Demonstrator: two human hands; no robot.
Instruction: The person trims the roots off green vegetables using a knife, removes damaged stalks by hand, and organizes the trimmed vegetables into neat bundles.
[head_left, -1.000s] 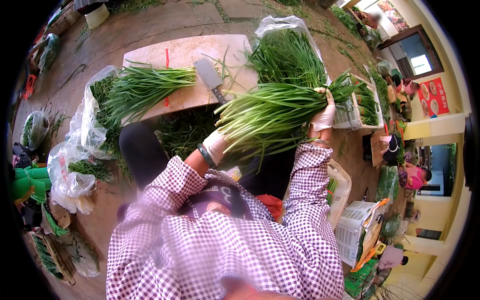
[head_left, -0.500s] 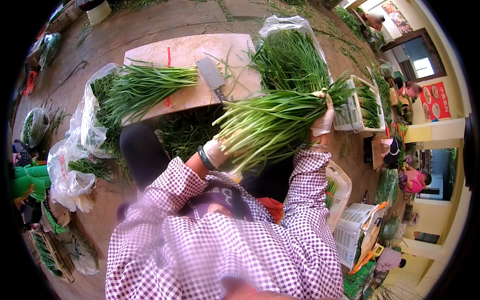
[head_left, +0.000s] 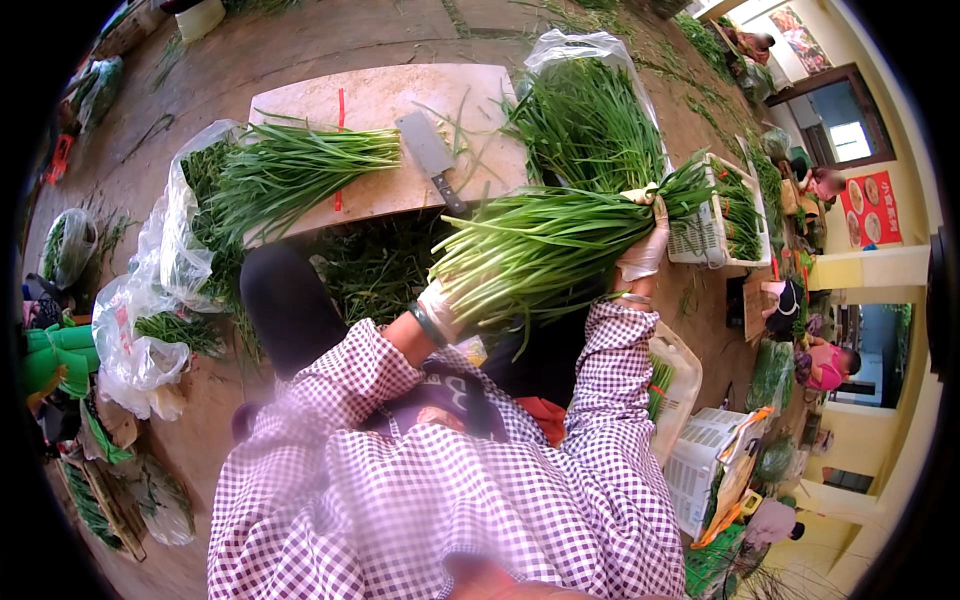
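Observation:
A large bunch of garlic chives [head_left: 550, 235] is held across in front of me, its pale cut ends to the left and green leaves to the right. My left hand [head_left: 445, 305], in a thin whitish glove, supports the stem ends from below. Wrapped round the leafy end is my gloved right hand [head_left: 648, 240], its fingers closed on the chives. Beyond, on a pale cutting board [head_left: 380, 90], lie another bunch of chives [head_left: 310, 165] over a red tie strip [head_left: 340, 120] and a cleaver [head_left: 428, 150] with a dark handle.
An opened plastic bag of chives [head_left: 585, 125] stands right of the board. White crates [head_left: 695, 240] hold tied bunches at the right. Plastic bags [head_left: 165, 265] with greens lie at the left. Several people sit along the far right wall, one in a pink top [head_left: 825, 370].
The stem ends have shifted slightly up and to the right with my left hand. My right hand still grips the leafy end, lowered a little.

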